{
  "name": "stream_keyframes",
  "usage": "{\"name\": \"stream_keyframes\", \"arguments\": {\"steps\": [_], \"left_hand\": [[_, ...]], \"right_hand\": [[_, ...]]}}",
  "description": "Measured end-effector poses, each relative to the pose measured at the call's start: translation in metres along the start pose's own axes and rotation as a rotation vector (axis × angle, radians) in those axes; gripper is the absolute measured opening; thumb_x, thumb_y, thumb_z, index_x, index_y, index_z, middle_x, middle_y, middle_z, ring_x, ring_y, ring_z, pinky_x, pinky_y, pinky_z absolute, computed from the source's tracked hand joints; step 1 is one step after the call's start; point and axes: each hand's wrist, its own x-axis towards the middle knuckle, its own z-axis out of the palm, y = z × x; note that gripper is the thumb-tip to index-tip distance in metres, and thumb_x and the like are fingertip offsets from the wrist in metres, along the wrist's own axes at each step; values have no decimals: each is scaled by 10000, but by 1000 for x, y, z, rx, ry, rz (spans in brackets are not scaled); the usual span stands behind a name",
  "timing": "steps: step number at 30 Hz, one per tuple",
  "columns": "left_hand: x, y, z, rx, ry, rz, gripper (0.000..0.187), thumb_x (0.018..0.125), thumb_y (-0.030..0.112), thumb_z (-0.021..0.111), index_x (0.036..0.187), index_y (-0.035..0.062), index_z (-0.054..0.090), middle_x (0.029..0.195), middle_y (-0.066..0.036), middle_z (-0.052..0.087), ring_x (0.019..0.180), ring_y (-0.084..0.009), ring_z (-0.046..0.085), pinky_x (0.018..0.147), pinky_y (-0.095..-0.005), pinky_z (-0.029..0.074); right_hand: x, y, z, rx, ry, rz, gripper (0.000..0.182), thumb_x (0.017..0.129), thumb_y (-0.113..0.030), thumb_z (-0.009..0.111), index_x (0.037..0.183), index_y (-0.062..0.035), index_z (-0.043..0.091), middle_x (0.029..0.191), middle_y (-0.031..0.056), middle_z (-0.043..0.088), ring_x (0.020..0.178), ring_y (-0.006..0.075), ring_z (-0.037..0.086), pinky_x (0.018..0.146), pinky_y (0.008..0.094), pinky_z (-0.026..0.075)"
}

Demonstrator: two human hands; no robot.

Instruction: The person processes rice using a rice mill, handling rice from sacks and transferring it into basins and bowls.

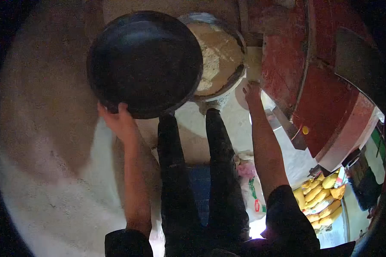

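Observation:
My left hand [118,120] grips the near rim of a large round black pan [145,62] and holds it up in front of me. Behind the pan's right edge stands a metal bucket [233,81] filled with pale, crumbly flour or meal. My right hand [251,91] reaches out to the bucket's right side, fingers at its rim; I cannot tell whether it grips it. My two legs in dark trousers [193,171] stand below the pan and bucket.
A red-painted machine or hopper [317,81] rises on the right. Below it lie several yellow packets [319,199] and a white printed sack [253,192]. The pale dusty floor [51,171] spreads on the left.

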Motion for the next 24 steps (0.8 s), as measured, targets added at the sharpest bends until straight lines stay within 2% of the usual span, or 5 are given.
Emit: {"name": "stream_keyframes", "arguments": {"steps": [9,15,17,21,24], "left_hand": [[-23,32,63,461,-384,414,590,766,-30,560,1328,-13,382,1049,-279,607,986,-381,616,844,-421,468],[-39,58,96,546,-556,319,633,744,-22,578,1346,10,383,957,-310,609,934,-422,612,773,-458,487],[-38,52,88,568,-516,389,624,745,-31,572,1340,2,386,959,-305,614,935,-417,616,769,-460,487],[-37,53,53,490,-406,517,610,745,-46,572,1328,-15,395,972,-287,625,919,-373,644,784,-438,490],[-33,48,12,387,-393,233,630,735,-60,566,1337,-35,383,1040,-247,628,955,-286,639,874,-353,455]], "right_hand": [[-18,1,22,0,132,-72,421,852,-237,570,1251,-180,445,1234,30,473,1172,210,422,924,498,376],[15,58,-21,-790,-119,-660,510,845,-260,587,1315,-150,421,1286,39,490,1234,219,411,974,477,332],[-45,19,16,-245,-66,-145,524,862,-325,576,1323,-123,434,1316,82,476,1214,238,432,970,456,345],[-84,14,32,-339,-5,-15,572,869,-412,562,1326,-91,438,1306,124,480,1212,252,433,969,453,346],[-123,23,40,-502,-217,54,659,867,-477,558,1369,-81,398,1331,118,468,1216,271,436,985,478,335]]}}
